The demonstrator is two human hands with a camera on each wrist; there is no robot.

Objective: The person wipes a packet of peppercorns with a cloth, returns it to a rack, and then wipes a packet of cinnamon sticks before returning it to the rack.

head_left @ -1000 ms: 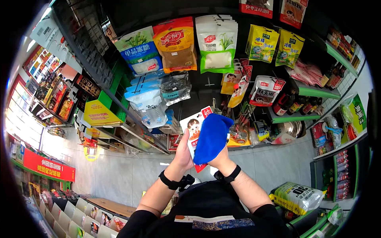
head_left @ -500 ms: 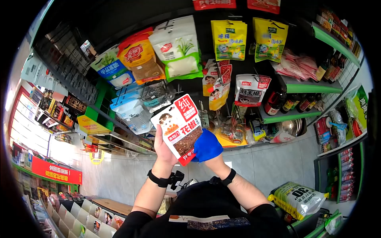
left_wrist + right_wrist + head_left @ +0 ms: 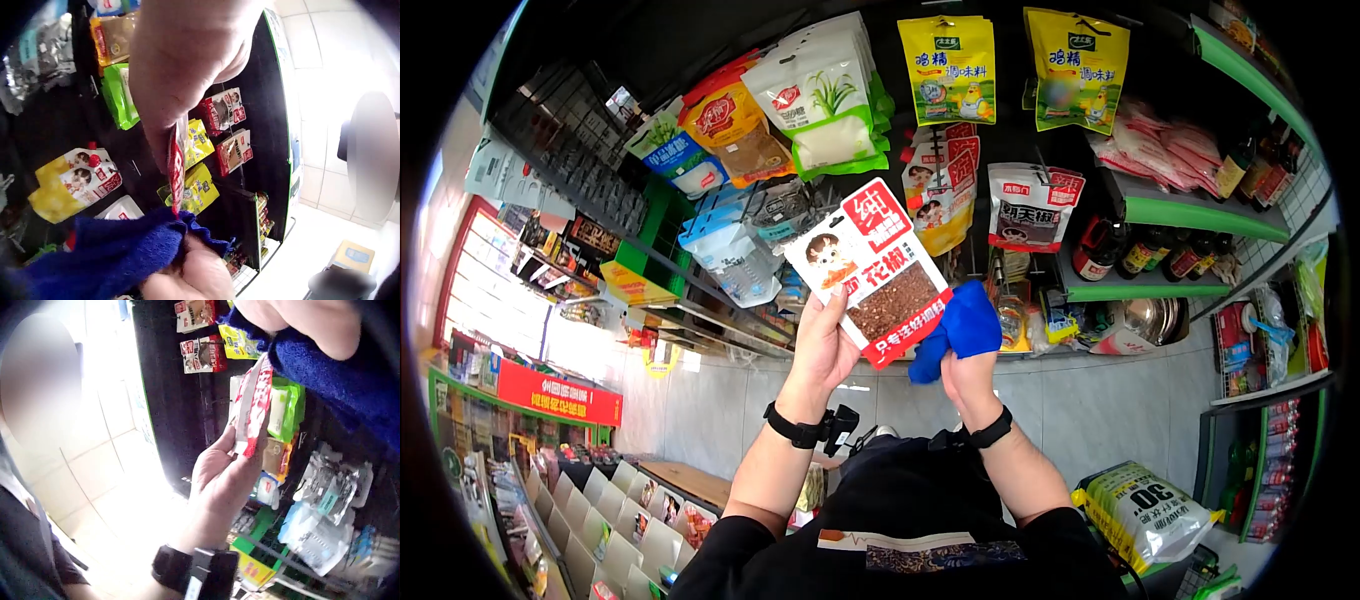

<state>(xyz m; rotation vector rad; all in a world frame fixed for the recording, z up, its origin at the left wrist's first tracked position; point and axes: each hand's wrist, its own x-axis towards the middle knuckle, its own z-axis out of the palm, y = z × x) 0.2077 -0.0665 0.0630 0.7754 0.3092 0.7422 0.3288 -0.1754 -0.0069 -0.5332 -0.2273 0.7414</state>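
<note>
My left hand (image 3: pixel 824 348) grips a packet of Sichuan peppercorns (image 3: pixel 890 295) by its lower left edge, thumb on the front. The packet is white and red, with a window showing brown peppercorns, and its printed front faces up toward me. A blue cloth (image 3: pixel 972 322) is bunched in my right hand (image 3: pixel 970 380), right at the packet's lower right corner. From the left wrist, the packet (image 3: pixel 177 165) appears edge-on, its end meeting the cloth (image 3: pixel 125 253). In the right wrist view the left hand's thumb and fingers (image 3: pixel 232 440) pinch the packet's far edge.
Ahead hangs a dark rack with yellow seasoning packets (image 3: pixel 948 72), white-and-green sugar bags (image 3: pixel 825 105) and a chili packet (image 3: pixel 1032 210). Dark sauce bottles (image 3: pixel 1097 250) stand on a green-edged shelf at right. A large yellow-and-white bag (image 3: pixel 1150 510) lies low at right.
The cloth, first spread across the packet's front, has moved off to its lower right corner, baring the printed front. The head view has turned to the right and closer to the rack.
</note>
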